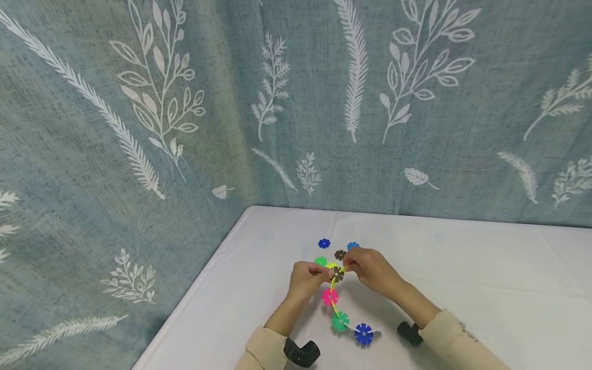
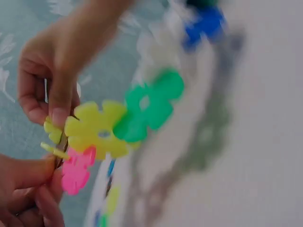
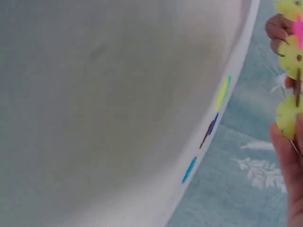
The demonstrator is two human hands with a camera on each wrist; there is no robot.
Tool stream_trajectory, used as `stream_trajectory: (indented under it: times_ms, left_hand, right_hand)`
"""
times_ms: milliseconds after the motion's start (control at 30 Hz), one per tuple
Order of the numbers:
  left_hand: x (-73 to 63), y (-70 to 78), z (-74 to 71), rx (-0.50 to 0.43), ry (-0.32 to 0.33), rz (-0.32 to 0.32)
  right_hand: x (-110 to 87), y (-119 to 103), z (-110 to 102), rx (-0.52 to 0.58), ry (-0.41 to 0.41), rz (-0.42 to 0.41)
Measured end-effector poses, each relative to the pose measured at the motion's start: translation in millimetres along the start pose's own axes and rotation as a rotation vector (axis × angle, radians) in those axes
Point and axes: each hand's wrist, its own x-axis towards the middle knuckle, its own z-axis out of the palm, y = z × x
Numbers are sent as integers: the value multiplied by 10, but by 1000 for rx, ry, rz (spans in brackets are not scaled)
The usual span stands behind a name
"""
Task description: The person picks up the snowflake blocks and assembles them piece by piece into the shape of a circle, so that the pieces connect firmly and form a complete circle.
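A chain of slotted plastic flower discs hangs between and below my hands. My left hand pinches a brown disc at its upper end. From the right, my right hand pinches a yellow disc, which meets the brown disc; fingers partly hide the joint. Lower along the chain are a pink disc, a green disc and a blue disc, with yellow and whitish discs between them. The right wrist view catches the right hand only at its edge.
Loose discs lie on the white table beyond my hands: dark blue, light blue, brown, green and yellow. A patterned curtain hangs behind the table and at its left.
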Motion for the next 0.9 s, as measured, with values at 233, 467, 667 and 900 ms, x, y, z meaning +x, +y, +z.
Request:
stream_trajectory:
  times_ms: [233,467,667,900]
  left_hand:
    - [30,-38,-33,272,159,354]
    - [22,-118,-30,262,65,421]
    - [4,-173,-140,250,103,357]
    - [27,-212,-229,197,143,285]
  right_hand:
    - [64,79,42,199,-143,144]
    - [104,145,154,420,-154,272]
    - [196,220,183,435,-306,434]
    - [268,265,334,268,-354,585]
